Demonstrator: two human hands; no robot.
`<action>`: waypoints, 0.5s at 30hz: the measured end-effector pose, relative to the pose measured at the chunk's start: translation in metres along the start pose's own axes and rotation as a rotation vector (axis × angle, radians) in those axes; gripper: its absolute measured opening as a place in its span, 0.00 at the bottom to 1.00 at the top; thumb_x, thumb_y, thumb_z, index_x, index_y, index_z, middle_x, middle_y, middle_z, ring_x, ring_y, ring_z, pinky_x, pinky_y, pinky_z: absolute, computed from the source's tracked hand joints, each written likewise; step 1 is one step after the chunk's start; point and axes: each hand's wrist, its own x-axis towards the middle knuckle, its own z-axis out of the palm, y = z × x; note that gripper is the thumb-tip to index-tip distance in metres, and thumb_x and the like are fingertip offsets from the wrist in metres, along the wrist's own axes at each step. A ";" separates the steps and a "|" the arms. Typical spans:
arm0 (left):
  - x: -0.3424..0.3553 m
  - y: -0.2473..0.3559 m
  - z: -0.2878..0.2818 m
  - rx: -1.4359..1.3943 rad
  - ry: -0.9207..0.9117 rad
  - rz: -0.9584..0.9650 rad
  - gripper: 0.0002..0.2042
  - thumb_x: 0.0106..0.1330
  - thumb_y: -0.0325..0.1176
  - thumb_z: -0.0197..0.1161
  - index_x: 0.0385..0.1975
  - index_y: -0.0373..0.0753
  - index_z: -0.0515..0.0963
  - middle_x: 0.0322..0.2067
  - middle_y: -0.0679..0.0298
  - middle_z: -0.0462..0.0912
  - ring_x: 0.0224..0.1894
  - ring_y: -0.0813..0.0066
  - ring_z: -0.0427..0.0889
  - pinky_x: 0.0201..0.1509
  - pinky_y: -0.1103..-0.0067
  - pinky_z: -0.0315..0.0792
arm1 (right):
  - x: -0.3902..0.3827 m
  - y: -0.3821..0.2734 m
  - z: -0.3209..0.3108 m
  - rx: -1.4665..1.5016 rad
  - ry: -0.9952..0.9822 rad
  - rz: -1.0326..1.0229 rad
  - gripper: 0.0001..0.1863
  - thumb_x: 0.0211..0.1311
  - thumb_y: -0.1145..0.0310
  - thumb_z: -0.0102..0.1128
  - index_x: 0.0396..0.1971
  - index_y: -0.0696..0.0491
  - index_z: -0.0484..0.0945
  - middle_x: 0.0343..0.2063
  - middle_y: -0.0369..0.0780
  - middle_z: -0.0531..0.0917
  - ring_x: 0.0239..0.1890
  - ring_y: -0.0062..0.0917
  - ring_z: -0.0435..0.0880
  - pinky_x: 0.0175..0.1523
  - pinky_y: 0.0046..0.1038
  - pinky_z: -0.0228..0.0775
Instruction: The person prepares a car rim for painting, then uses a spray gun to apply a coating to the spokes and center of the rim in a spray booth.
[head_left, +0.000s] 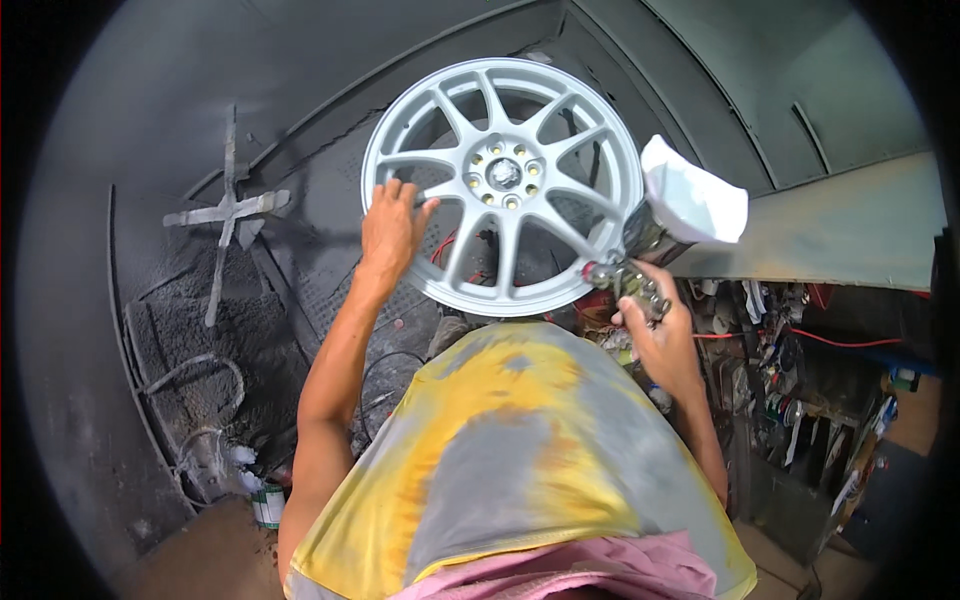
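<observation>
A silver multi-spoke wheel rim (500, 90), with several bolt holes round its hub, fills the upper middle of the head view. My left hand (392, 228) is on its left side, fingers curled over a spoke near the outer ring. My right hand (660, 335) grips a metal spray gun (628, 288) at the rim's lower right, its red-tipped end close to the ring. Above the gun, a dark cup with a white paper cover (690, 190) sits over it, tilted, partly hiding the gun's top.
A grey, paint-coated cross (232, 208) stands at left against dark panels. A hose (365, 390) runs low behind my left arm. At lower right are cluttered shelves (800, 430) with red cord below a pale ledge (820, 225). A small can (267, 507) stands at lower left.
</observation>
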 end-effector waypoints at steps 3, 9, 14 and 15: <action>-0.017 0.014 -0.008 0.041 -0.157 -0.013 0.15 0.71 0.41 0.67 0.41 0.32 0.81 0.40 0.51 0.83 0.45 0.50 0.84 0.47 0.60 0.81 | 0.002 -0.010 0.027 0.022 -0.156 -0.032 0.23 0.73 0.72 0.62 0.65 0.55 0.72 0.37 0.43 0.88 0.36 0.23 0.90 0.43 0.29 0.79; -0.064 0.048 -0.002 -0.183 -0.156 0.183 0.13 0.63 0.35 0.73 0.39 0.33 0.82 0.37 0.52 0.83 0.45 0.51 0.80 0.54 0.61 0.73 | 0.015 -0.027 0.059 0.012 -0.371 -0.240 0.24 0.70 0.72 0.64 0.64 0.55 0.74 0.53 0.50 0.85 0.54 0.38 0.87 0.59 0.36 0.76; -0.102 0.062 -0.008 -0.225 0.060 0.186 0.23 0.67 0.34 0.68 0.61 0.34 0.76 0.61 0.46 0.73 0.66 0.44 0.71 0.69 0.55 0.65 | 0.026 -0.034 0.062 -0.015 -0.459 -0.335 0.25 0.67 0.73 0.66 0.64 0.56 0.75 0.57 0.50 0.84 0.60 0.40 0.85 0.64 0.37 0.75; -0.104 0.062 -0.005 -0.201 0.106 0.109 0.25 0.68 0.33 0.66 0.65 0.34 0.74 0.65 0.45 0.70 0.68 0.42 0.69 0.72 0.53 0.63 | 0.029 -0.035 0.062 -0.017 -0.468 -0.355 0.25 0.67 0.73 0.66 0.64 0.56 0.75 0.57 0.50 0.84 0.60 0.40 0.85 0.64 0.37 0.75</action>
